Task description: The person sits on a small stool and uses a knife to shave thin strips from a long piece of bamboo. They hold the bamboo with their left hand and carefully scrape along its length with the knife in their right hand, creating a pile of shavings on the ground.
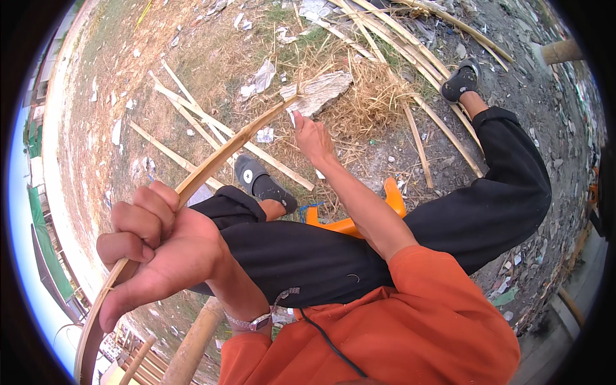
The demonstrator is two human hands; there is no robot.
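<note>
A long split bamboo strip (236, 142) slants from the lower left up to the middle of the ground ahead. My left hand (163, 247) is closed round it, palm turned up, with its near end running out below the thumb. Close to the strip's far end, my right hand (312, 138) is closed, fingers curled and thumb side toward the strip. Whatever it grips there is too small to make out. Beyond that end lies a flat greyish-white slab (324, 92) on dry straw-like shavings (378, 96).
Loose bamboo strips (256, 157) lie crossed at left, with more strips (417, 58) at upper right. Between my legs is an orange plastic piece (346, 226). My shod feet flank the shavings. A bamboo pole (196, 343) stands by my left elbow; another pole (561, 51) juts in at right.
</note>
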